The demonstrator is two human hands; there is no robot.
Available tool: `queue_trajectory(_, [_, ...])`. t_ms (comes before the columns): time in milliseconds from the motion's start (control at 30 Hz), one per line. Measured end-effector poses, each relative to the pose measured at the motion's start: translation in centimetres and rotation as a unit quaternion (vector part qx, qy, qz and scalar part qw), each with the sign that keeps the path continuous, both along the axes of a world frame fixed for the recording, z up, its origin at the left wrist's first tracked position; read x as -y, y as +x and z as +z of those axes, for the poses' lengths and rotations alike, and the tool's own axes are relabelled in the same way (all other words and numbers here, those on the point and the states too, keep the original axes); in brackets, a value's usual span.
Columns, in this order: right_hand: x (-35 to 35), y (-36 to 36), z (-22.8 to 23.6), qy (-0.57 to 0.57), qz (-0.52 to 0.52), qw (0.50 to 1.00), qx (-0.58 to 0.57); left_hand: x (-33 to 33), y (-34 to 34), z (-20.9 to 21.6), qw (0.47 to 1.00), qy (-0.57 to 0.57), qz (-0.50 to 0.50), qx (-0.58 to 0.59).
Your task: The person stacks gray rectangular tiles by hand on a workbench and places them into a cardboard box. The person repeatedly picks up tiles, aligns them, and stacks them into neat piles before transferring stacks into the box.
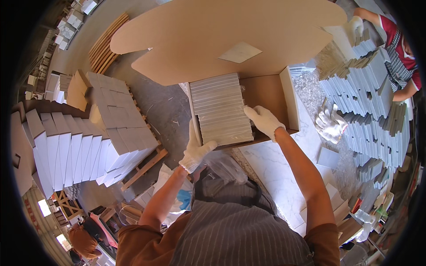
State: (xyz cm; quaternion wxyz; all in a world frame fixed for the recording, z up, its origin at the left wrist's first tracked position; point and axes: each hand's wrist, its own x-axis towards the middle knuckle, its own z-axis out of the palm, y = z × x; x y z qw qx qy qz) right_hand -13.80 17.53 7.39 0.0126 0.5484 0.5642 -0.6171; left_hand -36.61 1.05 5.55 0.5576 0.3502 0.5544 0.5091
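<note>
- In the middle of the frame an open cardboard box (266, 91) sits on a pale marble-patterned table (275, 173), its big flaps spread toward the top of the picture.
- A row of grey tiles (220, 108) stands packed on edge in the left half of the box.
- The left hand (195, 148), in a white knit glove, presses flat against the row's near left corner, fingers extended, gripping nothing.
- The right hand (264, 120), gloved too, rests on the row's right side, fingers curled against the tile edges.
- A spare pair of gloves (330, 125) lies on the table at right.
- Stacks of loose tiles (368, 97) fill the right side, where another person's gloved hand (355, 25) reaches at upper right.
- White flat boxes (80, 150) are piled on a pallet at left.
</note>
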Motion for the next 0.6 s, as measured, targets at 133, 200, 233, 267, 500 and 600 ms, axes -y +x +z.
queue_trajectory(133, [1.4,-2.2,-1.0,0.101,-0.042,0.994,-0.004,-0.4,-0.3,-0.1,0.999,-0.005,0.002,-0.035])
queue_trajectory(200, [1.8,-2.8,-0.5,0.065,-0.069,0.994,-0.048,-1.6,-0.7,0.2,0.999,0.005,0.01,-0.048])
queue_trajectory(233, [2.1,-3.1,0.3,0.04,-0.074,0.996,-0.043,-1.9,-0.9,0.2,0.998,0.007,0.016,-0.054])
queue_trajectory(267, [2.3,-3.5,1.3,0.014,-0.078,0.996,-0.038,-2.1,-0.9,0.1,0.999,0.0,0.031,-0.042])
queue_trajectory(500, [2.9,-3.9,0.0,-0.107,-0.167,0.959,-0.201,-3.4,0.0,1.1,0.99,-0.008,0.101,0.1])
queue_trajectory(600, [2.9,-4.6,1.6,-0.149,-0.194,0.94,-0.238,-3.7,-0.5,1.8,0.99,-0.005,0.087,0.109])
